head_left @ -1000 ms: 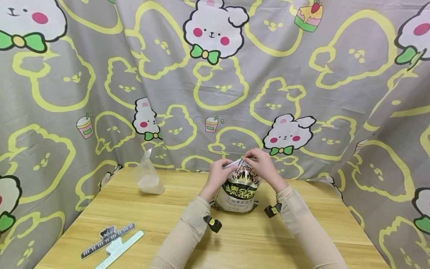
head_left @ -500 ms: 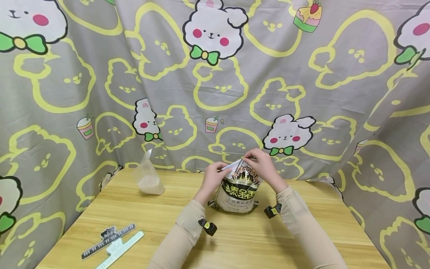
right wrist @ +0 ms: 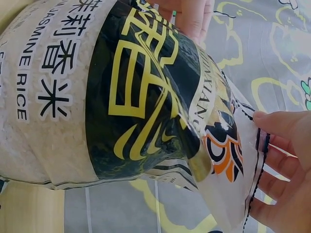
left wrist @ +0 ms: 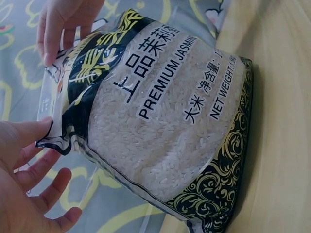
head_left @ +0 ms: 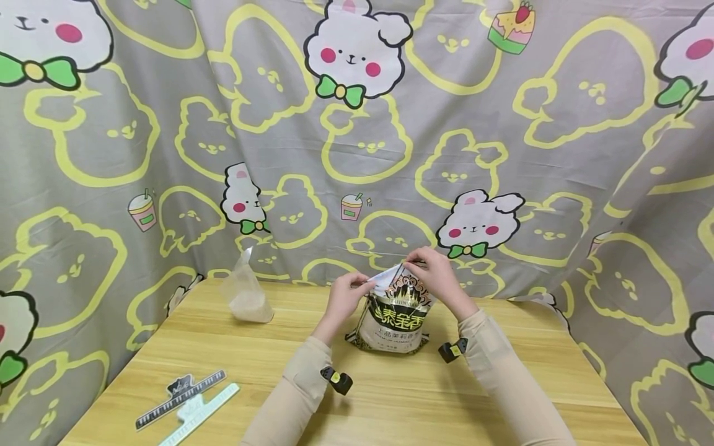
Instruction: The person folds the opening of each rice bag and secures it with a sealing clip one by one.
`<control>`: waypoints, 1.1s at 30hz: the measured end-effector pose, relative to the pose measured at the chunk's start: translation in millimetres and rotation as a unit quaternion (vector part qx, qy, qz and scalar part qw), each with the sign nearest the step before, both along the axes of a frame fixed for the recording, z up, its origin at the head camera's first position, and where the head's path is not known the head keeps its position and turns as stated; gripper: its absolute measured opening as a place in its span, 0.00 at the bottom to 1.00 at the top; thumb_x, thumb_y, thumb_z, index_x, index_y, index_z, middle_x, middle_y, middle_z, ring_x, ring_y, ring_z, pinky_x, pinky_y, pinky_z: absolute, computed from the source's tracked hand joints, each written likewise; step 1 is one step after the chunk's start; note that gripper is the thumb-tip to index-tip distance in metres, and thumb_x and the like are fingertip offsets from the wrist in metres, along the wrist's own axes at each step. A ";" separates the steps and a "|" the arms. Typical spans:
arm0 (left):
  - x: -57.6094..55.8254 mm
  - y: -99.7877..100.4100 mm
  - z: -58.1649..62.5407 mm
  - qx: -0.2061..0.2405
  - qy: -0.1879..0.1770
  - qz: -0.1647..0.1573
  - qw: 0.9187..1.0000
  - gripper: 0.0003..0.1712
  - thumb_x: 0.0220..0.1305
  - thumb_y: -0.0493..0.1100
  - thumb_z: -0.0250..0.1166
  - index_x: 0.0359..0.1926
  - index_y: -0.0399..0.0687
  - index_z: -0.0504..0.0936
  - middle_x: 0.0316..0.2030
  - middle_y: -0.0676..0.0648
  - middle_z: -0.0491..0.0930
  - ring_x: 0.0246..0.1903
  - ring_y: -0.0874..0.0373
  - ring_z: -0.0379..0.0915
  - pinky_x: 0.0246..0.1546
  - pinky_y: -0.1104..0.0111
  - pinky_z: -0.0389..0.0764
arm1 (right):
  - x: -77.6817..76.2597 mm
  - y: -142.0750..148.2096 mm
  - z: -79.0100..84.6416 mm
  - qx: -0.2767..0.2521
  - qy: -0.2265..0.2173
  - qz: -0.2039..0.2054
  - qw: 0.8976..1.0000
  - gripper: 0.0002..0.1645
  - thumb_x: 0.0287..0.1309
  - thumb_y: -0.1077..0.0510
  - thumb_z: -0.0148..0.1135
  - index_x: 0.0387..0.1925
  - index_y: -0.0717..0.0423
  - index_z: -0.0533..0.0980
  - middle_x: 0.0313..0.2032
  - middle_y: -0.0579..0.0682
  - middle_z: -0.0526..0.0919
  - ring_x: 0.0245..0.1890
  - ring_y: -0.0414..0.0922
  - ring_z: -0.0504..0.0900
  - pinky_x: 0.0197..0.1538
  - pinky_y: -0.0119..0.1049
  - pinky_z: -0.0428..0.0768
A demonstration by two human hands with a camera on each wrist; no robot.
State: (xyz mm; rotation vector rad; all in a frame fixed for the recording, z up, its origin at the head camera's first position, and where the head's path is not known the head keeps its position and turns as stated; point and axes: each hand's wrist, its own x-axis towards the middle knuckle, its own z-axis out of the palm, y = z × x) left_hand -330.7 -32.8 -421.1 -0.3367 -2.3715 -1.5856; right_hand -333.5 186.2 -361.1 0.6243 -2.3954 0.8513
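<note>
A bag of jasmine rice stands upright on the table, its clear front showing the grains. My left hand pinches the bag's top left corner between thumb and index finger; in the left wrist view the other fingers of that left hand spread beside the bag. With thumb and fingertips, my right hand holds the top edge further right. The right wrist view shows the thumb of this right hand on the front of the dark-edged rim, fingers behind it. Between the hands, a pale flap of the top slopes down to the left.
A translucent bag with pale contents stands at the back left of the wooden table. Two long sealing clips, one black and one pale green, lie at the front left. A patterned curtain hangs behind.
My left hand has slid left and slightly down along the bag's top edge to its corner, uncovering more of the pale flap. My right hand stays in place.
</note>
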 end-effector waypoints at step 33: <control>25.8 -42.9 -11.6 -0.010 0.007 0.026 1.000 0.10 0.60 0.46 0.69 0.40 0.47 0.87 0.42 0.47 0.86 0.44 0.51 0.80 0.52 0.52 0.77 | 4.7 -1.5 1.3 -0.012 -0.014 -0.003 1.000 0.06 0.58 0.59 0.68 0.34 0.58 0.82 0.35 0.54 0.83 0.37 0.49 0.82 0.45 0.45 0.83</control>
